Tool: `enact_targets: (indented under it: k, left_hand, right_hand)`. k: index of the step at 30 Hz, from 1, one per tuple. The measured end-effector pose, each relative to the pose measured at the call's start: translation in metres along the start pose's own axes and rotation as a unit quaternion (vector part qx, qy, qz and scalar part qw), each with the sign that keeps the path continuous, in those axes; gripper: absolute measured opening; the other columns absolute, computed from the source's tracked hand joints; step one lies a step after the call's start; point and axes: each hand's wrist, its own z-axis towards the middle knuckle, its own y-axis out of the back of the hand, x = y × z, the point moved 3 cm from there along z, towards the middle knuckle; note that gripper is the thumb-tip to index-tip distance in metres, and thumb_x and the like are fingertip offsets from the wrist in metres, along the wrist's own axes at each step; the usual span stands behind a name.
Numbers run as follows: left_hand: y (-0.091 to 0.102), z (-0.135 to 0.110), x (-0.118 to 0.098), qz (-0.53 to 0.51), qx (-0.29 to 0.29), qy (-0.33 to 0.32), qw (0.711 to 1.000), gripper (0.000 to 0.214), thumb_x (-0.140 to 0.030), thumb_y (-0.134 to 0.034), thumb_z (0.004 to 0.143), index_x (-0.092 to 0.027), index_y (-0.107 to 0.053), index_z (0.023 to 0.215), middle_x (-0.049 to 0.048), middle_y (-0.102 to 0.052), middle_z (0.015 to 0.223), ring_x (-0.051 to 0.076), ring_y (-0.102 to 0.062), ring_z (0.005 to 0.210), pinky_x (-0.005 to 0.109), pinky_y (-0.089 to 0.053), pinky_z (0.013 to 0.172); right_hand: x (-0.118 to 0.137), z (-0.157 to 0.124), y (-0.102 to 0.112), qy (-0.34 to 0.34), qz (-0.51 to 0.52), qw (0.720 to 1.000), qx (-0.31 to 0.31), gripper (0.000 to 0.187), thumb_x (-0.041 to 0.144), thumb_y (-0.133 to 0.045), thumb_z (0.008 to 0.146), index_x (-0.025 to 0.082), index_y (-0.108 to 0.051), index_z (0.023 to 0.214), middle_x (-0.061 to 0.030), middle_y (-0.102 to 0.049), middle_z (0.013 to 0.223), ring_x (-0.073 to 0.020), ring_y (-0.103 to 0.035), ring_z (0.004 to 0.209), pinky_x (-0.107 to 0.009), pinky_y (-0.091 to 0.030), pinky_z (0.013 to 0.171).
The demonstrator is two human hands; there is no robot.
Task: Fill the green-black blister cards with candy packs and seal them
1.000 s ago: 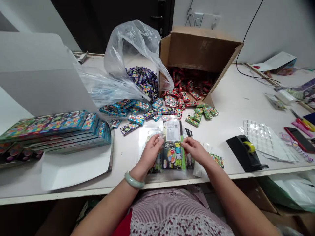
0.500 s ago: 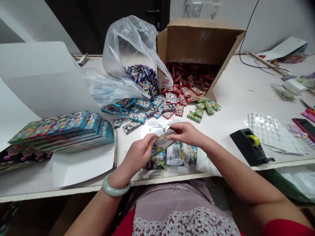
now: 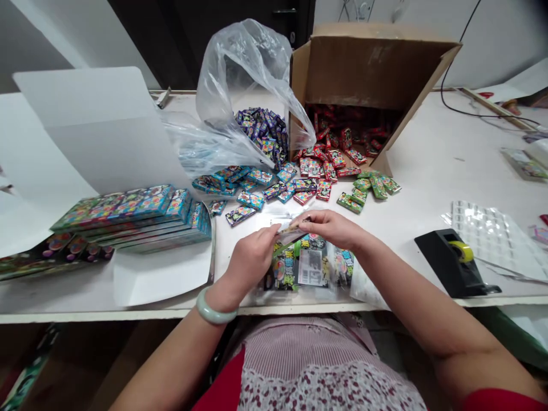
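Head cam here: my left hand and right hand are both closed up, pinching a small flat pack that slants up to the right along its long axis, just over a clear bag of printed packs near the front edge of the surface. That bag looks pretty full, but heaps of loose packs are left by the cardboard box at the back.

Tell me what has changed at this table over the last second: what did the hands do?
The left hand and right hand have moved from the sides of a clear plastic bag of packets to meet above it, and now pinch a thin packet between them. The cardboard box and tape dispenser stayed put.
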Motion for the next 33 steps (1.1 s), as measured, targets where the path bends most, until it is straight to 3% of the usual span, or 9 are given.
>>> enact_targets:
  k: [2,5,7,10,14,21,26,30,33]
  left_hand:
    - [0.002,-0.001,0.008,-0.063,-0.042,0.049,0.996,0.029,-0.024,-0.049,0.091,-0.017,-0.062,0.116,0.0115,-0.07,0.106,0.023,-0.066,0.096,0.039,-0.052,0.086]
    - [0.004,-0.002,0.018,-0.214,-0.109,0.168,0.956,0.03,-0.03,-0.057,0.087,-0.018,-0.064,0.112,0.0081,-0.07,0.109,0.021,-0.065,0.097,0.036,-0.051,0.089]
    - [0.002,-0.002,0.02,-0.32,-0.128,0.23,0.91,0.032,-0.034,-0.063,0.082,-0.018,-0.066,0.11,0.0064,-0.071,0.107,0.02,-0.066,0.094,0.033,-0.053,0.085]
    - [-0.008,0.004,0.016,-0.453,-0.115,0.28,0.838,0.03,-0.037,-0.069,0.076,-0.017,-0.068,0.099,0.0043,-0.073,0.094,0.018,-0.067,0.082,0.03,-0.054,0.074]
    - [-0.02,0.007,0.012,-0.576,-0.075,0.314,0.751,0.034,-0.041,-0.068,0.074,-0.016,-0.065,0.096,0.0044,-0.072,0.084,0.017,-0.066,0.074,0.03,-0.054,0.067]
    - [-0.027,-0.028,0.015,-0.516,0.0,0.321,0.794,0.031,-0.026,-0.073,0.072,-0.015,-0.064,0.1,0.0042,-0.071,0.094,0.017,-0.064,0.086,0.027,-0.05,0.078]
    - [-0.039,-0.048,0.017,-0.555,-0.107,0.34,0.752,0.029,-0.028,-0.074,0.072,-0.016,-0.063,0.097,0.0014,-0.07,0.087,0.013,-0.063,0.075,0.024,-0.05,0.072]
    - [-0.045,-0.045,0.013,-0.591,-0.04,0.35,0.726,0.035,-0.032,-0.072,0.074,-0.017,-0.06,0.104,0.0033,-0.07,0.091,0.014,-0.064,0.075,0.025,-0.051,0.07]
    - [-0.035,-0.027,0.014,-0.598,-0.094,0.327,0.726,0.032,-0.036,-0.067,0.079,-0.017,-0.059,0.104,0.0031,-0.069,0.091,0.014,-0.065,0.077,0.024,-0.051,0.07]
  right_hand:
    - [0.006,-0.001,-0.001,0.052,-0.076,0.989,-0.112,0.021,0.031,-0.059,0.082,0.018,-0.064,0.099,-0.0061,-0.067,0.102,-0.0205,-0.059,0.102,-0.04,-0.043,0.095]
    - [0.009,-0.014,-0.004,0.109,-0.107,0.945,-0.288,0.054,0.031,-0.068,0.076,0.022,-0.049,0.126,-0.0115,-0.049,0.136,-0.0252,-0.042,0.128,-0.043,-0.037,0.103]
    - [-0.001,-0.017,-0.017,0.076,-0.031,0.971,-0.222,0.063,0.035,-0.07,0.073,0.024,-0.045,0.129,-0.0115,-0.047,0.138,-0.0254,-0.042,0.129,-0.042,-0.041,0.101]
    - [-0.017,-0.016,-0.038,-0.01,0.114,0.991,-0.065,0.041,0.038,-0.068,0.072,0.023,-0.056,0.108,-0.0083,-0.065,0.112,-0.0219,-0.061,0.104,-0.039,-0.05,0.089]
    - [-0.03,-0.01,-0.039,-0.042,0.157,0.981,-0.105,0.03,0.039,-0.072,0.066,0.021,-0.055,0.082,-0.0022,-0.066,0.084,-0.0154,-0.062,0.075,-0.033,-0.051,0.072]
    - [-0.044,-0.005,-0.028,-0.017,0.136,0.965,-0.222,0.034,0.045,-0.071,0.067,0.02,-0.055,0.083,-0.0002,-0.065,0.077,-0.0163,-0.061,0.075,-0.03,-0.049,0.069]
    - [-0.046,-0.008,-0.045,-0.061,0.147,0.981,-0.114,0.029,0.034,-0.072,0.066,0.021,-0.059,0.088,-0.0025,-0.069,0.088,-0.0175,-0.063,0.081,-0.031,-0.051,0.071]
    - [-0.053,-0.02,-0.055,-0.09,0.115,0.984,-0.099,0.026,0.03,-0.072,0.066,0.02,-0.059,0.087,-0.0034,-0.071,0.086,-0.019,-0.064,0.082,-0.035,-0.051,0.08]
    - [-0.06,-0.028,-0.067,-0.111,0.127,0.983,-0.075,0.025,0.032,-0.071,0.066,0.02,-0.059,0.084,-0.0035,-0.07,0.088,-0.0182,-0.065,0.078,-0.036,-0.052,0.078]
